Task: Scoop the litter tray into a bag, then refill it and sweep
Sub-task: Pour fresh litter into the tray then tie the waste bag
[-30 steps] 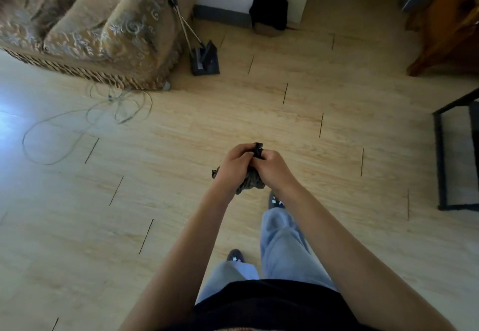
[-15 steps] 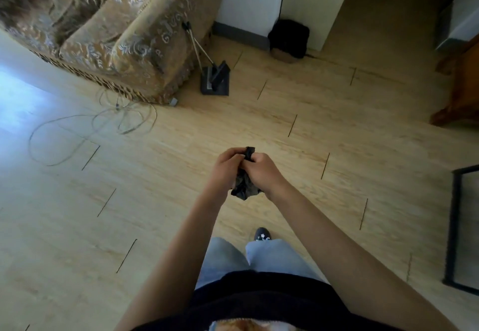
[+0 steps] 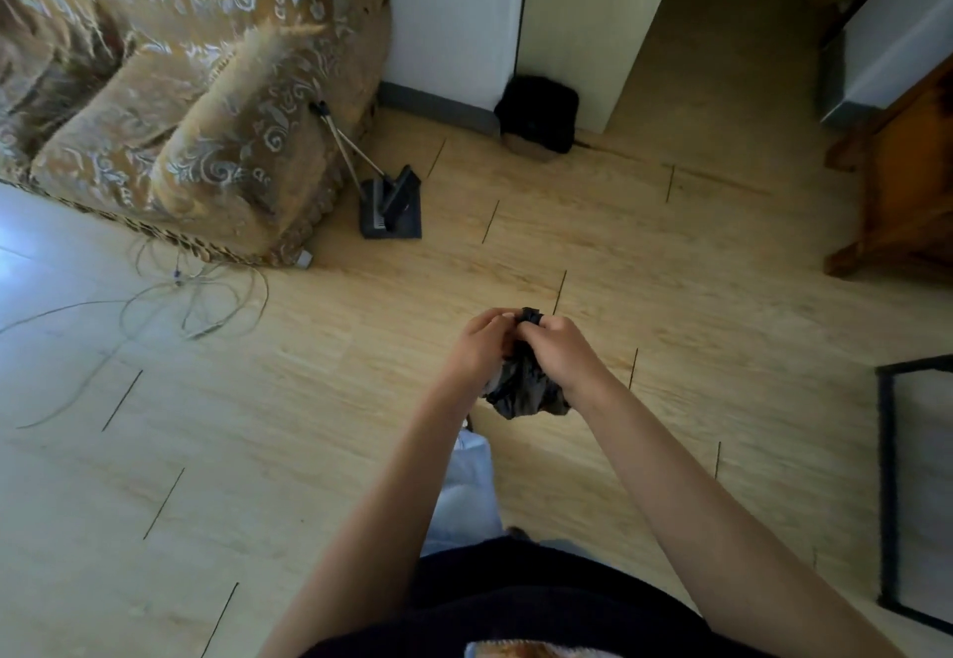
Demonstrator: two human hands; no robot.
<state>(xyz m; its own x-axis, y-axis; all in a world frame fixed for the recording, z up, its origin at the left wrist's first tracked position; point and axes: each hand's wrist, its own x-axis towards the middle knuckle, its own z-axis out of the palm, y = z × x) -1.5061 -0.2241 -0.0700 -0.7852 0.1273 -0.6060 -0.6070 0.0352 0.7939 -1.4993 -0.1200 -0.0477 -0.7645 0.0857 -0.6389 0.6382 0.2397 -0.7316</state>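
bare forearms stretched forward, left hand [image 3: 477,348] and right hand [image 3: 562,353] close together — both gripping a crumpled bag [image 3: 521,392]

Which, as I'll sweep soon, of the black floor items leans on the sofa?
The dustpan set: handles against the sofa; the black bin stands at the wall.

- One view is given, taken by a wide-angle camera worn on the head.
- The lens is aimed forward and steeply down at the wooden floor [image 3: 309,451].
- The left hand [image 3: 477,353] and right hand [image 3: 564,356], closed round a black bag [image 3: 521,392], are seen close, near the centre.
- The sofa [image 3: 180,90] is framed farther off, top left, with the dustpan [image 3: 402,227] beside it.
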